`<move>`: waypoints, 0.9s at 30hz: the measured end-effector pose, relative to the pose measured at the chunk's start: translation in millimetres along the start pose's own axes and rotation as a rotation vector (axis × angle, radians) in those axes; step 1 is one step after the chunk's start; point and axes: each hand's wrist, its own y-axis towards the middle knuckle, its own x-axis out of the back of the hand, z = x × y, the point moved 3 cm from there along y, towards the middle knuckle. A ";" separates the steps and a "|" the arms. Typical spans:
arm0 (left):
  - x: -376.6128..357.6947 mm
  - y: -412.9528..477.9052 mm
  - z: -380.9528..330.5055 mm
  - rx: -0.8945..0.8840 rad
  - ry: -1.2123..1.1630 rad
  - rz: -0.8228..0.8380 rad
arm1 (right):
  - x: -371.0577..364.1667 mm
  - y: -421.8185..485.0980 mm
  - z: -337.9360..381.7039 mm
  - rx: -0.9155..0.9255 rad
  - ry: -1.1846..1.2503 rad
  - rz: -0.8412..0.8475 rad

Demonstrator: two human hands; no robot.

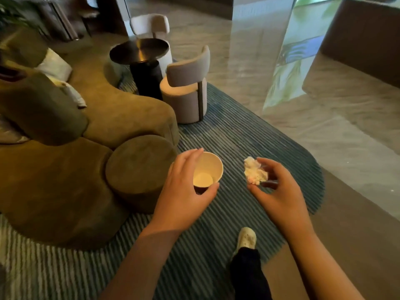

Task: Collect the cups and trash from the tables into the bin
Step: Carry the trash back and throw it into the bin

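Note:
My left hand grips an empty white paper cup from the side, fingers over its far rim and thumb on its near wall; the cup's inside is bare. To its right, my right hand pinches a crumpled white tissue between thumb and fingertips. Both are held in the air above the striped blue rug. No bin is in view.
A curved olive sofa with a round pouf lies to the left. Beyond stand a round dark side table and two pale chairs. Shiny stone floor spreads to the right. My foot steps on the rug's edge.

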 end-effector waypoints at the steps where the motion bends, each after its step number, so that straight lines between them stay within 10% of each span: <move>1: -12.2 28.9 3.9 0.007 0.002 -0.001 | 0.6 28.6 -11.8 -0.008 0.014 0.009; 27: -168.5 725.7 162.2 0.150 0.004 -0.315 | -35.3 797.2 -153.9 0.063 0.004 0.231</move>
